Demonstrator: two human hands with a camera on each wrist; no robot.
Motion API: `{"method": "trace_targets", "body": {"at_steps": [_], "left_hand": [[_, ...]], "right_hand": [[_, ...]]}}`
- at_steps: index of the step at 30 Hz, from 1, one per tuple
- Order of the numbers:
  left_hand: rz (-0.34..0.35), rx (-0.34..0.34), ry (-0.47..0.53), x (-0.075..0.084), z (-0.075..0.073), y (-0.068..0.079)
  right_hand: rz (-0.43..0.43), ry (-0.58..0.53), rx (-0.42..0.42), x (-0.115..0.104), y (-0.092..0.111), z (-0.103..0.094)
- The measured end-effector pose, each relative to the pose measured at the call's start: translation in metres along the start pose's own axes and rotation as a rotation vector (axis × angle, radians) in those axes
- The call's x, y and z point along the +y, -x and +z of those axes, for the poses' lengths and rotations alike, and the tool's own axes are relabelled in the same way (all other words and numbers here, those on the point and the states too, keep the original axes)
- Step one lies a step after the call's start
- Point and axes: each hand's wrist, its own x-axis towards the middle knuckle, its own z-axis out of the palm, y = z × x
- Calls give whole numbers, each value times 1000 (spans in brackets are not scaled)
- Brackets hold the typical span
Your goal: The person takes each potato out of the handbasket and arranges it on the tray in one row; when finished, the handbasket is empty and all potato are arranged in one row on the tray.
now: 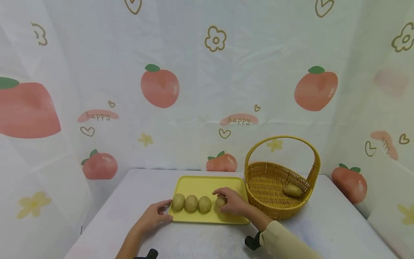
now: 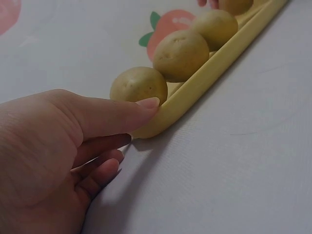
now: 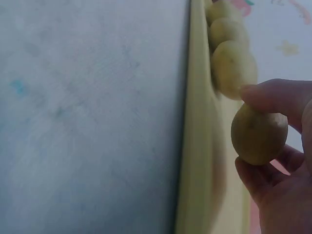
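Three potatoes [image 1: 191,203] stand side by side along the near left part of a yellow tray [image 1: 194,183]. At the tray's left end, my left hand [image 1: 153,217] pinches the near corner, its thumb [image 2: 127,117] over the rim by the end potato [image 2: 139,86]. Over the tray's right half, my right hand [image 1: 235,203] grips another potato [image 3: 259,134] between thumb and fingers. That potato is in line with the row, to the right of it, close over the tray floor.
Right of the tray stands a wicker basket [image 1: 270,207] with a tall arched handle [image 1: 281,137]. One potato [image 1: 292,190] lies inside it, on the right. The white table [image 1: 207,239] meets a printed cloth backdrop [image 1: 194,144] behind.
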Motion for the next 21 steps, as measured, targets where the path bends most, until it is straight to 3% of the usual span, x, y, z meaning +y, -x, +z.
{"method": "trace_targets", "body": {"at_steps": [10, 21], "left_hand": [[21, 1, 16, 2, -2, 2], [21, 7, -9, 3, -1, 1]], "right_hand": [[25, 11, 1, -1, -8, 14], [28, 1, -34, -5, -3, 2]]}}
